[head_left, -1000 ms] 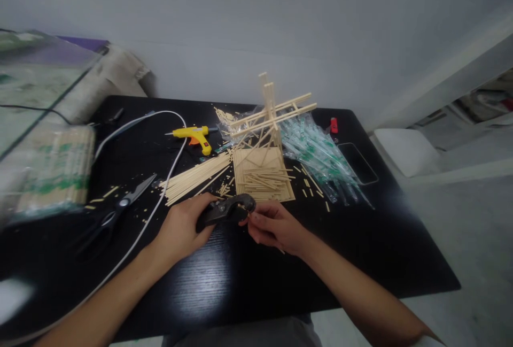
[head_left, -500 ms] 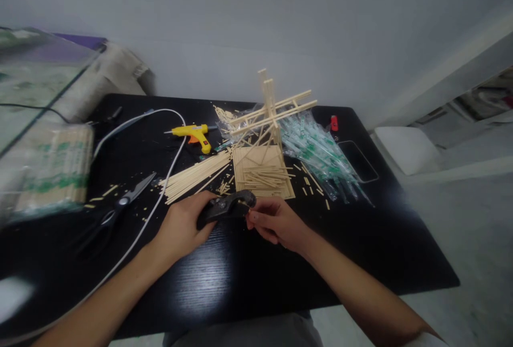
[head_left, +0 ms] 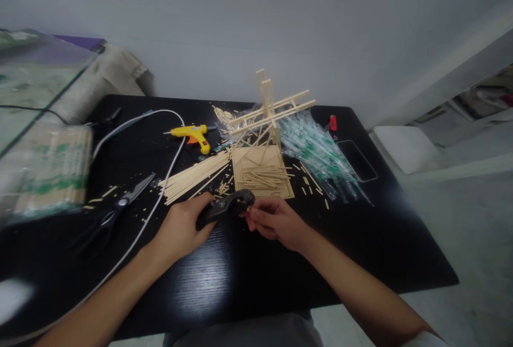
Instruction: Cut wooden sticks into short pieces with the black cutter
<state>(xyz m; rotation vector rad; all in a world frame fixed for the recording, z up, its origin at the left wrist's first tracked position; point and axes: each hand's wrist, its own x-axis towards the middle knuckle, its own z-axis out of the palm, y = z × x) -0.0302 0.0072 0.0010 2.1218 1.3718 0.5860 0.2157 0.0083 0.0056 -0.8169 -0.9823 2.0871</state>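
Note:
My left hand (head_left: 186,224) is wrapped round the handle of a black hand cutter (head_left: 222,209) with a curved, hooked jaw pointing right. Against that jaw, my right hand (head_left: 274,221) has thumb and fingers pinched together on a thin wooden stick (head_left: 249,209); only a small pale bit of it shows. Just beyond both hands lies a square wooden base (head_left: 237,162) with short cut sticks (head_left: 264,178) heaped on it. A frame of crossed sticks (head_left: 272,120) rises behind, at the base's far side.
Long loose sticks (head_left: 196,175) lie left of the base, near a yellow glue gun (head_left: 188,134). Black-handled scissors (head_left: 120,205) and a white cable (head_left: 150,218) are further left. On the right are plastic wrappers (head_left: 316,146), a phone (head_left: 357,161) and a red object (head_left: 333,122).
A stick end visible below my right hand a second ago no longer shows. The right fingers have shifted slightly upward; the cutter stays nearly in place.

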